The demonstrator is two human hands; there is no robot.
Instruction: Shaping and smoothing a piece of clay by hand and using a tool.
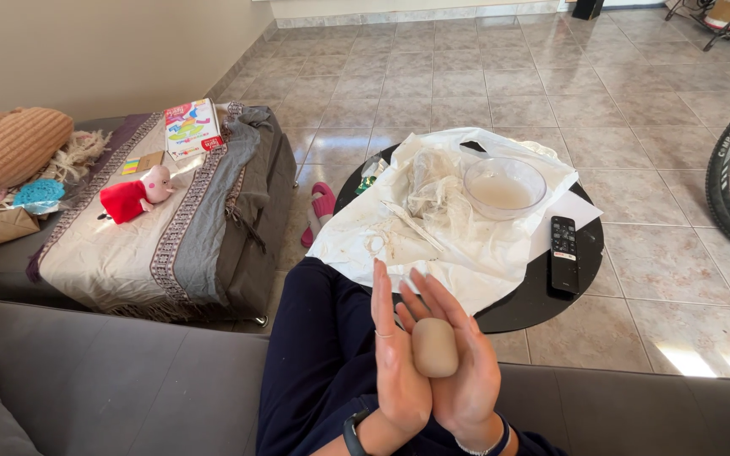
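- Head view looks down on our two hands raised over our lap, with a smooth tan lump of clay [435,347] between them.
- Our left hand [399,355] stands on edge, fingers straight and together, its palm pressed to the left side of the lump; a thin ring shows on one finger and a dark watch band at the wrist.
- Our right hand [465,367] lies flat and open under and behind the lump, cradling it in the palm with the fingers stretched out, a pale bracelet at the wrist.
- Neither hand is clenched: both are flat and released at the fingers, so the lump is kept only by the squeeze of palm against palm, which suits its rounded, rolled shape.
- Just beyond our fingertips stands a round black table [542,300], spread with a crumpled, smeared white sheet [433,219], apparently laid to shield the top from mess.
- On that sheet, ahead and to the right of our hands, sits a clear bowl [504,187] of cloudy water, within easy reach.
- A black remote [563,253] lies on the bare table edge to the right, off the sheet and away from the smears.
- Well to the left of our hands, a covered bench [171,245] carries a pink toy in a red dress [135,198] and a colourful box [191,127].
- A pink slipper [321,209] rests on the tiled floor between bench and table.
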